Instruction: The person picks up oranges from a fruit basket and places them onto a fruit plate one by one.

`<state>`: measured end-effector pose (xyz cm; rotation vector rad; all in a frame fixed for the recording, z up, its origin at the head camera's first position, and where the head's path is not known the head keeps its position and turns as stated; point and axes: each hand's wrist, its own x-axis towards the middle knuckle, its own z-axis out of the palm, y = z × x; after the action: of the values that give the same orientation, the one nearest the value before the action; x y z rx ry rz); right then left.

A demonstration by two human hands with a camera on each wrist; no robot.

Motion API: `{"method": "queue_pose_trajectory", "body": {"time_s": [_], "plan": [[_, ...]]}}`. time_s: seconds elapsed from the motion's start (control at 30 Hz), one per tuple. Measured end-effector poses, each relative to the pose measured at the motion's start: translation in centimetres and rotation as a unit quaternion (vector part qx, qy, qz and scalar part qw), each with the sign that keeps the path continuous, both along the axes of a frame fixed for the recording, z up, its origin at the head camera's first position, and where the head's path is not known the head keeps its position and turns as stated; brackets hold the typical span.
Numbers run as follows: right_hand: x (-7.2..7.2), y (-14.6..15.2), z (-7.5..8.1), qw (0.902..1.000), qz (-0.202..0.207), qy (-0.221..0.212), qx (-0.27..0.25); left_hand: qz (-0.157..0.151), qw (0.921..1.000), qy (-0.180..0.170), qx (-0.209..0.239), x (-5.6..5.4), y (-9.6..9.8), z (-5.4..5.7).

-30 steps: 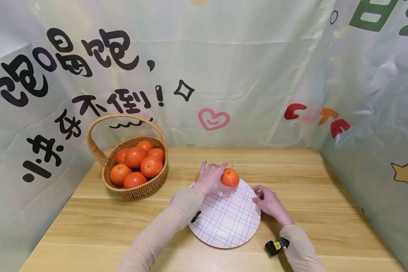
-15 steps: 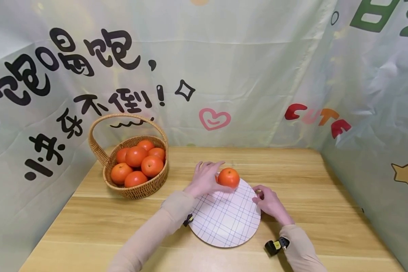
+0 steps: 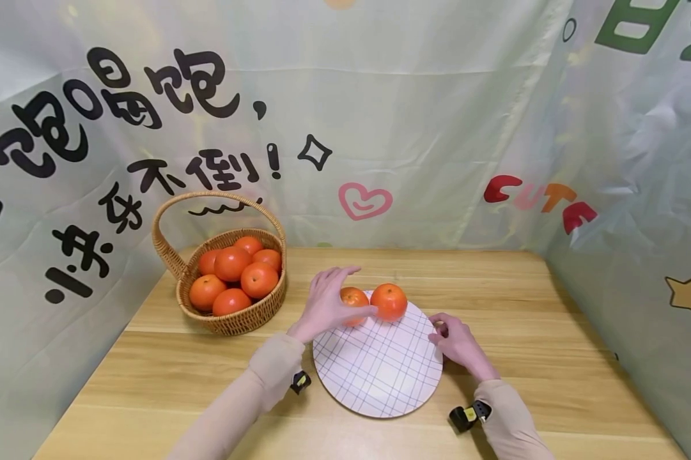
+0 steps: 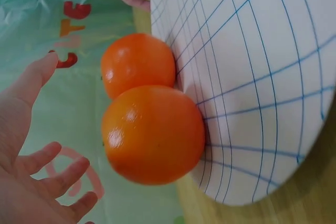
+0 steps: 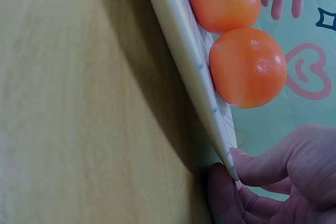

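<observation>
A round white plate (image 3: 380, 377) with blue crossing lines lies on the table. Two oranges rest side by side near its far edge, a left orange (image 3: 353, 298) and a right orange (image 3: 389, 301). Beside and above the left one is my left hand (image 3: 325, 308), its fingers spread. The left wrist view shows a gap between this hand (image 4: 26, 166) and the nearer orange (image 4: 153, 135). At the plate's right side, my right hand (image 3: 460, 343) pinches the rim. In the right wrist view its thumb (image 5: 268, 163) is on top and a finger is underneath.
A wicker basket (image 3: 230, 327) with a tall handle, filled with several oranges (image 3: 232, 264), stands at the table's back left. A printed curtain (image 3: 426, 140) hangs behind and to the sides of the wooden table (image 3: 529, 306).
My left hand has moved left and drawn off the left orange, which now shows on the plate. The right hand has stayed at the rim.
</observation>
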<state>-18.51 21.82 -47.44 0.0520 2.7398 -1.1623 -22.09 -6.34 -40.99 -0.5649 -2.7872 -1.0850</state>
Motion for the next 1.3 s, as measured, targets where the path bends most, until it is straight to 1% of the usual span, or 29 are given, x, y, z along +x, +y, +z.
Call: {"method": "queue_pose_trajectory", "body": {"time_s": [0.1, 0.2, 0.3, 0.4, 0.53, 0.73, 0.87, 1.0, 1.07, 1.17, 1.23, 1.3], "plan": [[0.0, 0.0, 0.0, 1.0000, 0.000, 0.000, -0.002, 0.007, 0.9999, 0.005, 0.013, 0.2, -0.8, 0.5], [0.0, 0.1, 0.0, 1.0000, -0.002, -0.002, -0.003, 0.019, 0.9997, 0.007, 0.016, 0.3, -1.7, 1.1], [0.0, 0.1, 0.1, 1.0000, -0.004, -0.007, -0.003, 0.036, 0.9991, 0.017, 0.012, 0.4, -2.7, 1.7], [0.0, 0.1, 0.1, 1.0000, -0.004, -0.007, -0.003, 0.052, 0.9980, 0.031, 0.015, 0.4, -3.9, 1.9], [-0.1, 0.0, 0.1, 1.0000, -0.002, -0.003, -0.004, 0.080, 0.9955, 0.045, 0.024, 0.3, -5.8, 2.0], [0.0, 0.1, 0.1, 1.0000, -0.003, -0.004, -0.006, 0.127, 0.9889, 0.074, 0.022, -0.1, -8.9, 2.2], [0.0, 0.1, 0.1, 1.0000, -0.003, -0.002, -0.003, 0.151, 0.9854, 0.071, 0.033, -0.6, -10.6, 2.2], [0.1, 0.1, 0.1, 0.9999, -0.006, -0.007, -0.004, 0.170, 0.9827, 0.062, 0.038, -1.0, -11.8, 1.7], [0.1, 0.1, 0.1, 0.9999, -0.007, -0.011, -0.007, 0.176, 0.9819, 0.059, 0.039, -1.1, -12.3, 1.6], [0.2, 0.1, 0.0, 0.9999, -0.006, -0.010, -0.011, 0.171, 0.9830, 0.053, 0.040, -1.3, -13.1, 1.6], [0.1, 0.1, 0.0, 0.9999, -0.004, -0.007, -0.011, 0.157, 0.9856, 0.048, 0.041, -1.5, -13.7, 1.8], [0.1, 0.1, 0.1, 0.9999, -0.002, -0.004, -0.009, 0.135, 0.9894, 0.043, 0.032, -1.7, -14.4, 2.0]]}}
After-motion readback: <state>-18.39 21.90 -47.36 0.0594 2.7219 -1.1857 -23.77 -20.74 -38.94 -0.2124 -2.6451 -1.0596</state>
